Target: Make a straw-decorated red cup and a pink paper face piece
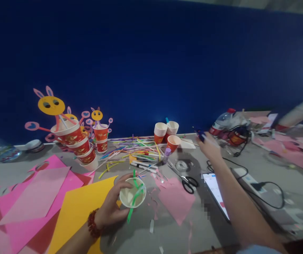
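My left hand (114,199), with a beaded bracelet at the wrist, is wrapped round a paper cup (125,201) near the front middle. Green straws (134,201) lie in the cup and stick out over its rim. Stretched to the far right, my right hand (209,145) has its fingers closed on a dark blue, slim object (200,134) with a thin tip, blurred by motion. It is near the plastic bottle and right of the stacked cups (160,133).
Cup figures with rabbit faces (51,105) stand at the left. Coloured paper (35,194) lies below them. Straws (141,150), markers (143,165), scissors (190,184), tape (181,165) and pink scraps fill the middle. A phone (216,194), cables and a bottle (221,121) are at the right.
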`<action>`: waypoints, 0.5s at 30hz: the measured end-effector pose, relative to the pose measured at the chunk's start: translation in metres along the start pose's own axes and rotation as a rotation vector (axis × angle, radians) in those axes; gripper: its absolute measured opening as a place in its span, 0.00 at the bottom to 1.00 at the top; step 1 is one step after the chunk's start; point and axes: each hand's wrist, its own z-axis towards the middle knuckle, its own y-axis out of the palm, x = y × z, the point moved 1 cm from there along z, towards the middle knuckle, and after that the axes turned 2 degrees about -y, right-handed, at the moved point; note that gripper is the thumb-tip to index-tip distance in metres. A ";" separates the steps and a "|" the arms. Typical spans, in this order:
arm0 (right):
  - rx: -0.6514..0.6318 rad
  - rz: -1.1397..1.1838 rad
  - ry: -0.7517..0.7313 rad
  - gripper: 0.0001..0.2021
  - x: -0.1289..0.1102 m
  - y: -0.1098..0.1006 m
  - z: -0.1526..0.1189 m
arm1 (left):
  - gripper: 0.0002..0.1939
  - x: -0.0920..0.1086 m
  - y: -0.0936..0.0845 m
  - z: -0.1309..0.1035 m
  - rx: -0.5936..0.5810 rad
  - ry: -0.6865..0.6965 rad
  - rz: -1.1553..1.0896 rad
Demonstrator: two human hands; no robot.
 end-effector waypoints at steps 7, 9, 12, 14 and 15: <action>-0.317 -0.305 -0.070 0.11 0.026 0.037 0.014 | 0.23 -0.001 0.001 0.001 0.120 -0.047 -0.018; -0.393 -0.328 -0.084 0.13 0.034 0.045 0.016 | 0.23 -0.002 0.001 0.001 0.106 -0.042 -0.019; -0.473 -0.296 -0.133 0.14 0.044 0.052 0.024 | 0.24 -0.002 0.002 0.002 0.085 -0.019 -0.004; -0.510 -0.246 -0.171 0.15 0.050 0.052 0.029 | 0.25 -0.002 0.002 0.003 0.086 -0.001 0.010; -0.525 -0.218 -0.186 0.16 0.052 0.052 0.032 | 0.25 -0.002 0.002 0.003 0.090 0.007 0.015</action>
